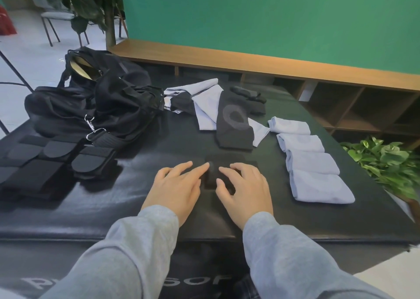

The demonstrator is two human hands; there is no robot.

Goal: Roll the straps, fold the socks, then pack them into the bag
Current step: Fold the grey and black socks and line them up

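Hands rest side by side on the black padded mat [159,207], and between them lies the small folded black sock [212,176], your landmark here. Your left hand [177,185] lies flat just left of that sock, fingers straight and relaxed, its fingertips touching the sock's upper left edge and gripping nothing. Your right hand [244,189] sits on the sock's right part, fingers bent downward and pressing the fabric; whether they pinch it you cannot tell.

Right of the sock, four folded pale blue socks [311,160] lie in a row, each touching the next. Behind the sock, a long black knit sock with a grey ring pattern [234,126] lies across loose pale blue socks [204,100]. Behind and left of the sock sits the open black fabric duffel bag [95,98], its metal clips toward you. Left of the sock, flat black straps with rounded ends [56,157] lie unrolled in a cluster, well apart from your hands.
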